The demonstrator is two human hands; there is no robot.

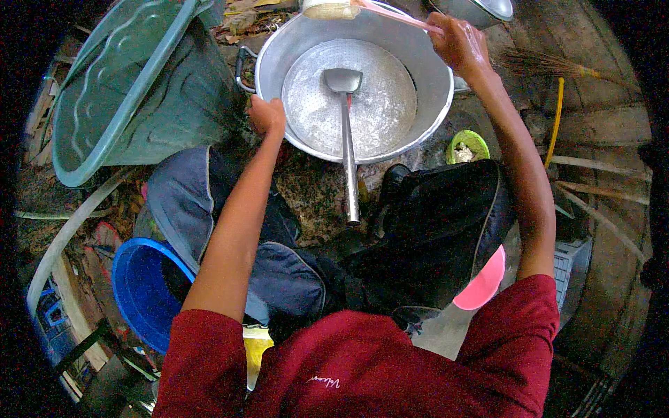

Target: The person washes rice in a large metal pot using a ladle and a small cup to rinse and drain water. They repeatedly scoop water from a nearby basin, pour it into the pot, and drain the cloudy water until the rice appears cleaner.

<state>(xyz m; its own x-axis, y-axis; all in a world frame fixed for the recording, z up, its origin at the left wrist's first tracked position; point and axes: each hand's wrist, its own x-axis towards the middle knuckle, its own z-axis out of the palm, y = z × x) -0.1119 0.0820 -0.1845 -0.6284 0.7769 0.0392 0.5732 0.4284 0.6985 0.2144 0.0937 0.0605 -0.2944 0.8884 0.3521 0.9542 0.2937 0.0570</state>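
Before me stands a large aluminium pot (431, 73), its dotted round base in sight. My left hand (267, 115) is closed on its near left rim, just below the black-gripped side handle (240, 68). A metal wok spatula (348, 141) leans in the pot, blade inside, with the long handle over the near rim towards me. My wet right hand (460, 44) holds the pink handle of a dipper (389, 11) above the far right rim. The dipper's pale cup reaches over the far rim, partly cut off by the picture's top edge; its contents cannot be made out.
A big green plastic tub (141, 120) tilts at the left, above a blue bucket (143, 292). Right of the pot sits a small green basket (468, 149) with pale scraps. Further right lie a stick broom (549, 62) and hoses (601, 164). A pink bowl (483, 285) shows beside my thigh.
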